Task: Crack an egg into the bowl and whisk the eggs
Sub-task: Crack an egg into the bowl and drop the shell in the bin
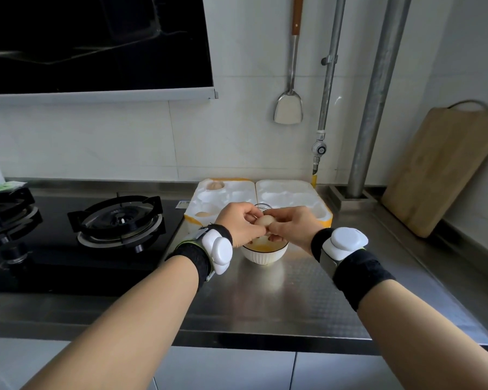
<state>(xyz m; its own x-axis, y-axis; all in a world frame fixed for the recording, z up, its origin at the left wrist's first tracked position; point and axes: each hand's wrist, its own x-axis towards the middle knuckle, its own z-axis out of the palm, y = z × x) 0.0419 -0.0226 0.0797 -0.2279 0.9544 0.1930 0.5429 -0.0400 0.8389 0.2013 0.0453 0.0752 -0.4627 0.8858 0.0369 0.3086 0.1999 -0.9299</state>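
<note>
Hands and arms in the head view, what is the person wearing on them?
The left hand and right hand are ungloved, forearms sleeveless. The left wristband and right wristband are black fabric, each carrying a rounded white device; the left one shows a thin green edge.

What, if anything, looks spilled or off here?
Nothing clear. Left hand and right hand hold the egg over the bowl. A faint yellow tinge on the counter beside it may be spill or reflection.
</note>
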